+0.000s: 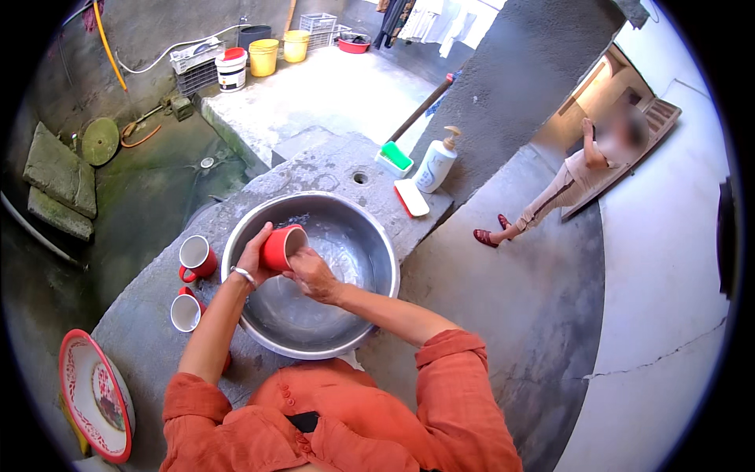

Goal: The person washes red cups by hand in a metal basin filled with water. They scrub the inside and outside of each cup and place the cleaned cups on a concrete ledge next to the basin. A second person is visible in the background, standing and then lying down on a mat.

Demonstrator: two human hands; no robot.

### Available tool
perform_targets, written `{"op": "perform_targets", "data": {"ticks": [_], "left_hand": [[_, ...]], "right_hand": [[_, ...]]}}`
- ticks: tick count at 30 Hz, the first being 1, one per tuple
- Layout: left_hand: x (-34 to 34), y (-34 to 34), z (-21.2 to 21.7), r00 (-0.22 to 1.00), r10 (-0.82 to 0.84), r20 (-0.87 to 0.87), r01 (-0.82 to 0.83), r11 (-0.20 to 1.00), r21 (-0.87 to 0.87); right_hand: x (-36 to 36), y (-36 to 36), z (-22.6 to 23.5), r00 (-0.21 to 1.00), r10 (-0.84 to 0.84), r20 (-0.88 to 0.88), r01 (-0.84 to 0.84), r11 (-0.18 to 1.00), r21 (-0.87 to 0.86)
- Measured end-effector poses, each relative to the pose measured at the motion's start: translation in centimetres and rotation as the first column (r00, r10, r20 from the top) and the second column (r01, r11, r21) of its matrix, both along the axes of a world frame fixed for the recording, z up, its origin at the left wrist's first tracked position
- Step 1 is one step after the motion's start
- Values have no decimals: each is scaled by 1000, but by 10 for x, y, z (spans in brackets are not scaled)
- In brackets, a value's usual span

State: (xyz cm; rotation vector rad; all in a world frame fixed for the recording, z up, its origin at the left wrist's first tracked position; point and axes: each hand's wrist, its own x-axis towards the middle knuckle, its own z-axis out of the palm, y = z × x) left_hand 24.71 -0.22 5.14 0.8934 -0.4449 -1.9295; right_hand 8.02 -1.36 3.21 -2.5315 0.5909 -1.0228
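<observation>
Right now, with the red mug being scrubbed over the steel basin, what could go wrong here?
The left hand holds the red mug tilted over the water while the right hand works at its mouth; wet, it might slip and knock against the steel basin.

Two washed mugs sit close to the left elbow on the stone slab; a swing of the arm could tip them off.

The enamel plate leans at the slab's edge and may slide.

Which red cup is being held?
The red cup tipped over the steel basin, in the left hand; the other two cups stand on the concrete.
</observation>
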Motion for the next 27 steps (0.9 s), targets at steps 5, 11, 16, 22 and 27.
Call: {"op": "perform_targets", "data": {"ticks": [5, 11, 16, 22, 27], "left_hand": [[-5, -3, -28, 911, 345, 226, -149, 787, -599], [-3, -4, -20, 910, 352, 218, -283, 913, -294], [-4, 5, -10, 977, 204, 56, -199, 977, -81], [-4, 0, -22, 983, 180, 21, -176, 976, -125], [17, 4, -20, 996, 90, -15, -86, 981, 173]], "right_hand": [[28, 6, 21, 799, -471, 374, -171, 418, 892], [45, 33, 5, 861, -406, 305, 149, 776, 613], [18, 25, -5, 939, -220, 264, 84, 892, 444], [42, 17, 0, 670, -568, 478, -262, 421, 868], [1, 13, -28, 997, 55, -49, -45, 982, 183]]}}
